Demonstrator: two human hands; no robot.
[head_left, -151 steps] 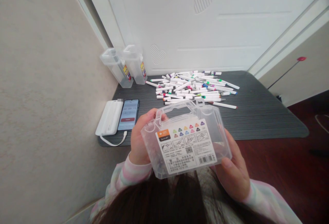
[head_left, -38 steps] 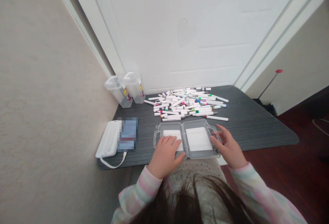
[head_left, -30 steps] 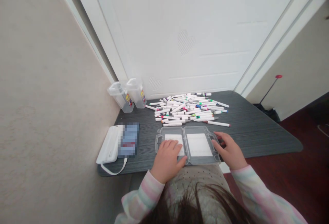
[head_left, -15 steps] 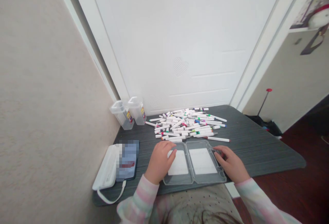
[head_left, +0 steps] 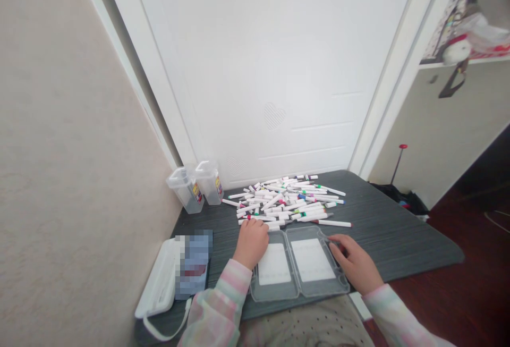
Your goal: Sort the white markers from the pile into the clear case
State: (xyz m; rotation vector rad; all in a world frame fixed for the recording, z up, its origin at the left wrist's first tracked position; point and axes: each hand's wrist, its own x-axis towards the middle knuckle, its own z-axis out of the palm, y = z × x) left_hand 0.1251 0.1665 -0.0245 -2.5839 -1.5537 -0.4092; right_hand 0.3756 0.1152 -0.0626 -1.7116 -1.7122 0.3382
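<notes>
A clear plastic case (head_left: 316,287) lies opened flat at the table's near edge, a white sheet (head_left: 313,259) in its right half and another white sheet (head_left: 274,264) in its left. My left hand (head_left: 252,243) is over the case's upper left corner, fingers curled down at the near edge of a heap of white markers (head_left: 285,198). Its fingertips are hidden, so whatever they hold does not show. With thumb and forefinger, my right hand (head_left: 354,262) grips the case's right edge.
Two clear plastic containers (head_left: 210,185) stand at the table's back left. A phone (head_left: 194,264) and a white device with a cable (head_left: 155,278) lie at the left, beside the wall. Behind the dark table (head_left: 398,235) rises a white door (head_left: 255,60).
My left hand has moved from the case's left half up toward the markers, its fingers curling down. My right hand stays at the case's right edge. The camera view has shifted slightly.
</notes>
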